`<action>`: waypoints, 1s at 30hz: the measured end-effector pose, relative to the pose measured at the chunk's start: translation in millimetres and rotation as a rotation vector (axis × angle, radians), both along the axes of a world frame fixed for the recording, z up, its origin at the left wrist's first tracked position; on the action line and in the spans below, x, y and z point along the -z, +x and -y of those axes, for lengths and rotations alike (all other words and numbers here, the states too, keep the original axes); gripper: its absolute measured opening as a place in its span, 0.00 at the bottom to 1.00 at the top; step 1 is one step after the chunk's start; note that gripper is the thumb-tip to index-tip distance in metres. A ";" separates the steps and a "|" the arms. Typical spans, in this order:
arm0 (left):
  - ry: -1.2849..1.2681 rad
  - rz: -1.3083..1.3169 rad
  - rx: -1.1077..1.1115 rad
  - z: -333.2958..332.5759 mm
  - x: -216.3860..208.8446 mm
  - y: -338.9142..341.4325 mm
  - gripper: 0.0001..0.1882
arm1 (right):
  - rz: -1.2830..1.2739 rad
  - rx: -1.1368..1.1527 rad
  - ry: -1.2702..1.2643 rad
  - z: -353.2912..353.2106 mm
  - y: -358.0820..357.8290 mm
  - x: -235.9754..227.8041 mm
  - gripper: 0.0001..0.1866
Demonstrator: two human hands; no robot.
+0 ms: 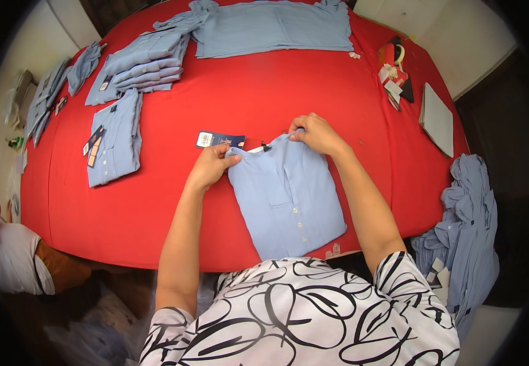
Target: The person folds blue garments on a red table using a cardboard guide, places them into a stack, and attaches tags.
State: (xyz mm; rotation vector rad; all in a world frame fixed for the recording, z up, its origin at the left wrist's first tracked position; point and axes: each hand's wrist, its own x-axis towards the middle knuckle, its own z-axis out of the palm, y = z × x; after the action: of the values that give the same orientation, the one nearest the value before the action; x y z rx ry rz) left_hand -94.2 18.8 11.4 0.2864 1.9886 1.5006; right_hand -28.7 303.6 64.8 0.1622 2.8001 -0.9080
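A light blue shirt (286, 201), folded to a rectangle with its buttons up, lies at the front edge of the red-covered table (215, 97). My left hand (212, 166) pinches the shirt's far left corner between thumb and fingers. At the far right corner, my right hand (317, 134) grips the fabric the same way. A dark blue tag (233, 141) with a white label sticks out past the shirt's far edge, beside my left hand. The fingertips of both hands are partly hidden by the cloth.
To the left lie a folded shirt (117, 146) with tags and a stack of folded shirts (142, 64). A flat blue garment (270, 27) spreads at the back. Loose shirts (463, 226) hang at the right edge, near a white pad (437, 119). Another person (17, 256) is at the far left.
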 end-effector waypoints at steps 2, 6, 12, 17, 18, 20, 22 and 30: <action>-0.208 -0.099 0.011 -5.8 -2.9 -2.1 0.08 | -0.058 0.039 0.020 -1.5 2.8 5.1 0.15; -0.504 -0.562 -0.025 -18.3 -35.7 18.3 0.10 | -0.485 0.159 0.106 -6.8 27.5 27.9 0.16; -0.328 -1.217 -0.008 -66.2 -47.3 33.0 0.17 | -0.271 0.473 -0.146 9.4 82.2 6.7 0.23; -0.522 -0.711 0.384 -122.6 -59.5 25.6 0.22 | -0.272 0.512 -0.298 14.6 96.9 6.0 0.23; -0.374 -0.622 0.375 -123.9 -63.7 22.0 0.22 | -0.310 0.513 -0.424 9.6 99.1 10.3 0.22; -0.097 -0.436 0.357 -113.8 -70.0 9.4 0.22 | -0.388 0.510 -0.687 3.4 103.7 20.5 0.20; 0.011 -0.262 0.378 -112.2 -63.4 -2.5 0.19 | -0.316 0.462 -0.889 2.4 106.0 11.8 0.22; 0.164 -0.280 0.551 -117.8 -67.2 -12.4 0.16 | -0.035 0.188 -1.597 -5.6 102.9 22.6 0.32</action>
State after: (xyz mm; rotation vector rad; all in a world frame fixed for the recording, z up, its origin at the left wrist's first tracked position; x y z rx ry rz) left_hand -106.5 136.6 78.7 1.0702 1.7794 1.3061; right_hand 74.2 309.1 42.2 0.1316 1.3082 -2.7085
